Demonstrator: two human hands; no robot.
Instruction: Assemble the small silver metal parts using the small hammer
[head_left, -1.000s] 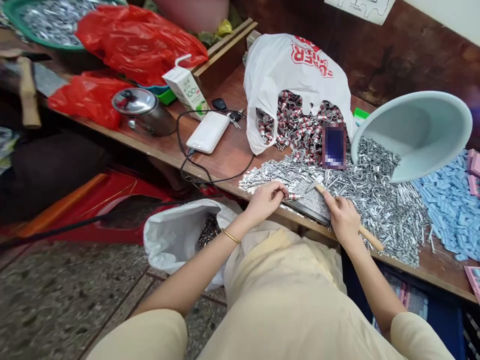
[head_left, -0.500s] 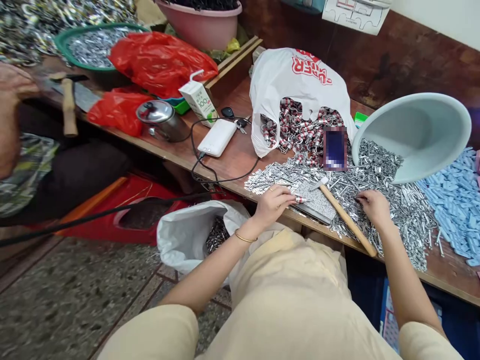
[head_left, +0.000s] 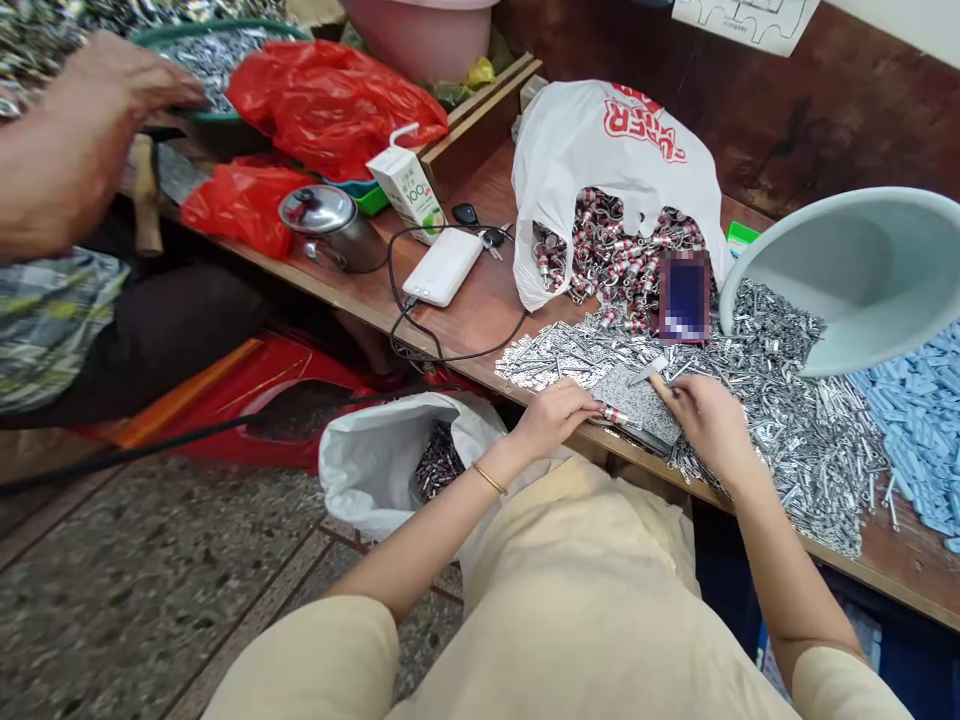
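My left hand [head_left: 559, 412] pinches a small red-and-silver cylindrical piece [head_left: 615, 414] at the near edge of a flat speckled metal plate [head_left: 637, 400]. Wrapped around the wooden handle of a hammer [head_left: 660, 384] is my right hand [head_left: 711, 420], and the hammer's head lies over the plate. Loose silver metal parts [head_left: 810, 450] are heaped around the plate and to its right. Behind it, a white plastic bag [head_left: 615, 130] lies open with many similar red-and-silver pieces [head_left: 619, 260] spilling out.
A tilted grey basin [head_left: 877, 270] stands right, beside light-blue strips [head_left: 915, 420]. On the left are a power bank [head_left: 443, 266] with a cable, a drink carton [head_left: 407, 190], a steel mug [head_left: 349, 235] and red bags [head_left: 330, 110]. A white sack [head_left: 367, 470] sits below; a co-worker's hand [head_left: 112, 95] is far left.
My right hand has moved left from the pile of silver parts and taken hold of the hammer's handle. My left hand keeps the piece. The co-worker's hand has come further into view.
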